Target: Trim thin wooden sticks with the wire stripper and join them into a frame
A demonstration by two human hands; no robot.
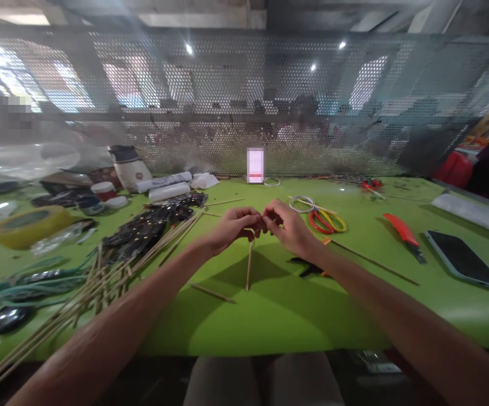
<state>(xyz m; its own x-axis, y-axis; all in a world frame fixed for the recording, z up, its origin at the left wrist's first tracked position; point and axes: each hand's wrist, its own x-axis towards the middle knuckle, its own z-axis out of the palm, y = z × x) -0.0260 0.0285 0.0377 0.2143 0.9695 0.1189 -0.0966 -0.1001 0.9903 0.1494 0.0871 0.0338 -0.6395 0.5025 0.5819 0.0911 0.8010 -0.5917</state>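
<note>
Beyond left hand [235,226], jug [129,172] (contents hidden)

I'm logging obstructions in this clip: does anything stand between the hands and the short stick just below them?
Nothing visible. The upper end of the short stick shows close by the left hand and right hand; whether they grip it is unclear. Another stick lies aside, left.

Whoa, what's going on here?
A person's left hand and right hand meet over a green table, by one end of a short wooden stick. Anything they pinch is too small to tell. Another short stick lies nearby, longer sticks are heaped left, and a red utility knife lies right.
</note>
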